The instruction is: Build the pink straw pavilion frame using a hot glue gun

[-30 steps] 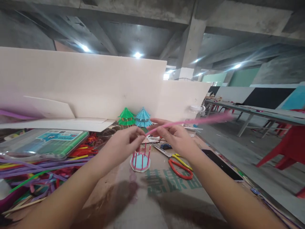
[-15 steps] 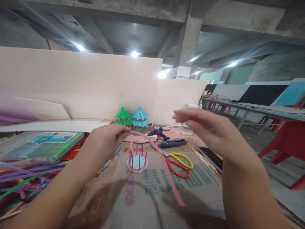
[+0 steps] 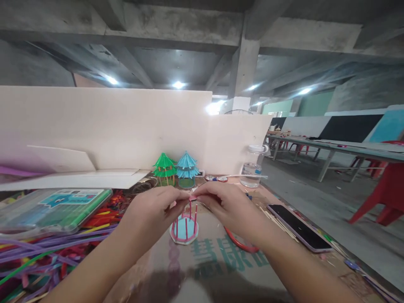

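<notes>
My left hand [image 3: 154, 210] and my right hand [image 3: 225, 207] meet fingertip to fingertip just above a small half-built model pavilion [image 3: 184, 225]. It has a light blue base and upright pink posts. A short bit of pink straw [image 3: 192, 198] shows pinched between the fingers of both hands, right at the top of the posts. Most of the straw is hidden by my fingers. Behind them stand two finished little pavilions, one green [image 3: 164, 167] and one blue [image 3: 187, 168].
Piles of coloured straws [image 3: 47, 248] and a clear plastic box [image 3: 50, 208] lie on the left. Red-handled scissors [image 3: 241, 245], a phone [image 3: 298, 229] and a water bottle [image 3: 251, 166] sit to the right. White boards [image 3: 107, 126] stand behind. Red chairs [image 3: 385, 193] stand off right.
My right hand let go of the long pink straw, swung away, then came back to the left hand. Both hands now pinch together over the pavilion's posts, and the long straw no longer shows.
</notes>
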Demonstrator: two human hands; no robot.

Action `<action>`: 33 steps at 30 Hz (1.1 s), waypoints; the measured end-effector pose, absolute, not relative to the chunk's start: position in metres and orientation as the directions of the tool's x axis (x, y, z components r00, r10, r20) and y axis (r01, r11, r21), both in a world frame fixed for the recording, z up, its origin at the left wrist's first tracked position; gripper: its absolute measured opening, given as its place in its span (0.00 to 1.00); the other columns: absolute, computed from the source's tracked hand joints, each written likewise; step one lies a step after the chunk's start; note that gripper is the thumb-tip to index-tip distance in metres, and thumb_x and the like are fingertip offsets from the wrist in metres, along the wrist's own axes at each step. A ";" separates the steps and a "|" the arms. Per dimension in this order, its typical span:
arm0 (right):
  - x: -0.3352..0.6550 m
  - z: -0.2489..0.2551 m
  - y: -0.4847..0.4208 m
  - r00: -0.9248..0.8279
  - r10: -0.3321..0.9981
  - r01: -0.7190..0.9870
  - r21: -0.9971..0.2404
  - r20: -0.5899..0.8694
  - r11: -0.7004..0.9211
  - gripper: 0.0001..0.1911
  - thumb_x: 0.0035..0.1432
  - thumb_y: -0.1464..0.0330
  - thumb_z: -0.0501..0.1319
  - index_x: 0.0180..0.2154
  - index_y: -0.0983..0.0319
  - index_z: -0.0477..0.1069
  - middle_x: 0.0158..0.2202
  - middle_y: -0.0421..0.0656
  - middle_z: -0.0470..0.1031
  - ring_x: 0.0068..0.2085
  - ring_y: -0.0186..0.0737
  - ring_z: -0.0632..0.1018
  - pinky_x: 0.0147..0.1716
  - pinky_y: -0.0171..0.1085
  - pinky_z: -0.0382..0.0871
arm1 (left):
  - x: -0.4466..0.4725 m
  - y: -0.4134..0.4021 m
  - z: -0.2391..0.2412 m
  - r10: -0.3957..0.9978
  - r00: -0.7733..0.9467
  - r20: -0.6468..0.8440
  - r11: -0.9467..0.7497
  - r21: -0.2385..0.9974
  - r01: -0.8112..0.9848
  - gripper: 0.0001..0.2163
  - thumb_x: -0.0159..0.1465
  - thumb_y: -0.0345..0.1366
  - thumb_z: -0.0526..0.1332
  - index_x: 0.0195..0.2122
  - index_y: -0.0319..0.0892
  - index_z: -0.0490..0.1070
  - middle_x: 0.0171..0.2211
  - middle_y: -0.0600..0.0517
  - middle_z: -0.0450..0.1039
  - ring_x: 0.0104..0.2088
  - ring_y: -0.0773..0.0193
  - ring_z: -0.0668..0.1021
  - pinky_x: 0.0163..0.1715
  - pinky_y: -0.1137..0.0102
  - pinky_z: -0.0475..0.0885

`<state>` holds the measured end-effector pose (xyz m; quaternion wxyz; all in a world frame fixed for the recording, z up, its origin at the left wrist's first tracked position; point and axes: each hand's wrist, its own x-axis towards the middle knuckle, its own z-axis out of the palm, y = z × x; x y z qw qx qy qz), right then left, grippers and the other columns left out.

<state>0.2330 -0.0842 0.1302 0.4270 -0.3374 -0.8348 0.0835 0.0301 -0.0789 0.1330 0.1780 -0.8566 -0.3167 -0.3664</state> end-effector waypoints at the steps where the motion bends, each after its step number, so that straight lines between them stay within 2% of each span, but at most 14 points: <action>1: 0.233 0.130 -0.084 -0.396 0.623 0.482 -0.425 0.674 0.766 0.10 0.64 0.74 0.57 0.39 0.59 0.77 0.36 0.40 0.82 0.38 0.36 0.80 0.38 0.34 0.72 | 0.030 -0.079 0.134 0.427 0.531 0.732 -0.735 -0.061 0.675 0.14 0.71 0.40 0.52 0.36 0.44 0.77 0.24 0.56 0.75 0.20 0.70 0.71 0.24 0.76 0.66; 9: 0.230 0.128 -0.091 -0.480 0.580 0.510 -0.329 0.658 0.795 0.10 0.65 0.75 0.56 0.40 0.59 0.74 0.35 0.39 0.80 0.36 0.34 0.77 0.34 0.31 0.67 | 0.027 -0.079 0.135 0.481 0.602 0.637 -0.771 -0.020 0.637 0.12 0.69 0.37 0.55 0.30 0.43 0.74 0.26 0.56 0.74 0.25 0.69 0.72 0.24 0.76 0.62; 14: 0.230 0.124 -0.084 -0.521 0.592 0.547 -0.292 0.615 0.785 0.09 0.63 0.77 0.56 0.37 0.61 0.73 0.35 0.40 0.78 0.35 0.34 0.76 0.33 0.31 0.64 | 0.022 -0.069 0.135 0.623 0.603 0.498 -0.740 0.124 0.661 0.06 0.65 0.34 0.60 0.33 0.45 0.76 0.27 0.58 0.75 0.26 0.69 0.73 0.25 0.76 0.61; 17: 0.230 0.120 -0.076 -0.512 0.661 0.607 -0.314 0.548 0.730 0.08 0.62 0.77 0.57 0.37 0.62 0.73 0.34 0.41 0.78 0.34 0.35 0.75 0.31 0.32 0.62 | 0.016 -0.055 0.132 0.658 0.640 0.398 -0.739 0.177 0.650 0.05 0.65 0.35 0.60 0.35 0.46 0.76 0.28 0.57 0.74 0.28 0.69 0.73 0.27 0.76 0.62; 21: 0.231 0.117 -0.071 -0.502 0.737 0.670 -0.335 0.453 0.662 0.07 0.63 0.74 0.56 0.36 0.62 0.73 0.32 0.41 0.77 0.32 0.35 0.74 0.29 0.32 0.60 | 0.007 -0.033 0.122 0.658 0.653 0.375 -0.736 0.139 0.662 0.10 0.66 0.33 0.59 0.45 0.49 0.76 0.38 0.53 0.70 0.36 0.66 0.74 0.34 0.74 0.66; 25: 0.231 0.114 -0.065 -0.505 0.740 0.673 -0.334 0.444 0.660 0.07 0.64 0.72 0.57 0.35 0.62 0.73 0.31 0.41 0.76 0.32 0.35 0.73 0.30 0.33 0.60 | 0.006 -0.023 0.117 0.658 0.696 0.287 -0.739 0.066 0.671 0.08 0.65 0.32 0.60 0.41 0.45 0.79 0.39 0.50 0.68 0.40 0.62 0.73 0.39 0.70 0.67; 29: 0.232 0.103 -0.053 -0.477 0.752 0.677 -0.356 0.454 0.644 0.07 0.64 0.72 0.57 0.38 0.63 0.74 0.33 0.43 0.77 0.34 0.36 0.74 0.31 0.33 0.61 | 0.010 -0.018 0.113 0.656 0.723 0.216 -0.749 0.068 0.659 0.08 0.65 0.34 0.60 0.40 0.44 0.79 0.39 0.49 0.69 0.40 0.61 0.74 0.39 0.69 0.68; 33: 0.234 0.095 -0.045 -0.534 0.724 0.620 -0.381 0.436 0.686 0.11 0.63 0.75 0.55 0.39 0.61 0.76 0.37 0.43 0.79 0.36 0.37 0.77 0.34 0.33 0.64 | 0.012 -0.012 0.108 0.665 0.722 0.194 -0.743 0.074 0.665 0.08 0.64 0.36 0.60 0.40 0.45 0.79 0.38 0.49 0.69 0.39 0.61 0.74 0.38 0.70 0.68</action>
